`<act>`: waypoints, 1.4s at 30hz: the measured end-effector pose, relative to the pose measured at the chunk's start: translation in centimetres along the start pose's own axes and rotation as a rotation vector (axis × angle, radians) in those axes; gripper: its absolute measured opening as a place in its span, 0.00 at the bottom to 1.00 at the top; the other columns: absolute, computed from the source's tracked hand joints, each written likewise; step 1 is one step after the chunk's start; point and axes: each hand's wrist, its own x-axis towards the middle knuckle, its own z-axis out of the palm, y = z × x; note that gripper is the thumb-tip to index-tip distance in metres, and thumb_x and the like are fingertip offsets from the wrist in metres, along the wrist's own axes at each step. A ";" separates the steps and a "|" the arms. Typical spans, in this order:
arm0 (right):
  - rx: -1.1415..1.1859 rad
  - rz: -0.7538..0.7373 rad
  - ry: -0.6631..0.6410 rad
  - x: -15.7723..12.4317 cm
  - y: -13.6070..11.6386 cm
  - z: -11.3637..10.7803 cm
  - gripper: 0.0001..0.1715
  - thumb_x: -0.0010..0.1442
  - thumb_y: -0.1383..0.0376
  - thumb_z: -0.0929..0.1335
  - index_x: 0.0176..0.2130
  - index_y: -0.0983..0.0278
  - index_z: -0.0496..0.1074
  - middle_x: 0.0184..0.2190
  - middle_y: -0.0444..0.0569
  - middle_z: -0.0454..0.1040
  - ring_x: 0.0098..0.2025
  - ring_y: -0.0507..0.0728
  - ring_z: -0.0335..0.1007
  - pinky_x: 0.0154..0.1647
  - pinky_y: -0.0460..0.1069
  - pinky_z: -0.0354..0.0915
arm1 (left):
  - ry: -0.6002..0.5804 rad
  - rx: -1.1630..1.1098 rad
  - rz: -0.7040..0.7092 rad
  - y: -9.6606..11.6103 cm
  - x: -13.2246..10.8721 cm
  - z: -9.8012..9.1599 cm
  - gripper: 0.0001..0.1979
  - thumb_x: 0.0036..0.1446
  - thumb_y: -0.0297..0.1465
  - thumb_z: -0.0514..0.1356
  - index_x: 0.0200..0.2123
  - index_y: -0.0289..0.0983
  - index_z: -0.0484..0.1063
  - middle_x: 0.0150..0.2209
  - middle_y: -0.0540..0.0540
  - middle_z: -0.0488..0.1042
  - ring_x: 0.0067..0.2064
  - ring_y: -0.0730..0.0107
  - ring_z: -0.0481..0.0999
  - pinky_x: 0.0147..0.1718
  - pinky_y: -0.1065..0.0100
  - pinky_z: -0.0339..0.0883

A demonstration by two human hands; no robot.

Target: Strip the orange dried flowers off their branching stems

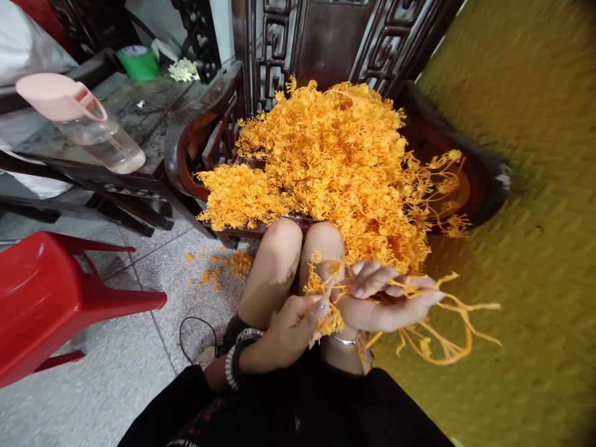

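Over my lap, my left hand (295, 326) is closed, thumb pressed against a small bunch of orange flower heads (331, 320). Beside it, my right hand (386, 298) holds several long orange flower stems (459, 357) between its fingers and palm, their loose ends trailing out to the right. More orange strands stretch between the two hands. Beyond my knees, a large heap of orange flower sprigs (335, 155) covers the seat of a dark carved wooden chair (321, 37). The heap comes close to my right hand.
A side table (135, 102) at left carries a pink-lidded water jug (84, 124) lying tilted, a roll of green tape (138, 62) and pale flowers (184, 70). A red plastic stool (41, 292) stands lower left. Orange bits (212, 276) litter the floor near a black cable (198, 320).
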 end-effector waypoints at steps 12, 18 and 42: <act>-0.196 -0.540 -0.119 -0.1 3.6 -1.2 0.19 0.64 0.57 0.58 0.23 0.57 0.56 0.14 0.39 0.47 0.14 0.51 0.45 0.18 0.51 0.49 | 0.234 0.371 0.119 0.5 0.7 0.0 0.12 0.62 0.35 0.50 0.27 0.37 0.59 0.21 0.53 0.60 0.24 0.76 0.60 0.24 0.71 0.51; -0.498 0.005 -0.731 2.0 3.1 -2.7 0.16 0.65 0.60 0.57 0.32 0.59 0.70 0.19 0.42 0.63 0.21 0.51 0.59 0.25 0.49 0.60 | 0.021 0.000 0.004 -0.8 1.0 -2.1 0.16 0.61 0.40 0.51 0.24 0.36 0.61 0.17 0.54 0.60 0.17 0.80 0.56 0.18 0.73 0.51; 0.453 0.945 -0.783 1.5 4.0 -5.3 0.25 0.62 0.54 0.58 0.19 0.62 0.48 0.14 0.35 0.36 0.14 0.46 0.26 0.09 0.41 0.33 | -0.230 -0.798 -0.111 -3.1 0.1 -8.0 0.36 0.29 0.53 0.68 0.06 0.41 0.44 0.02 0.59 0.35 0.05 0.81 0.40 0.01 0.74 0.41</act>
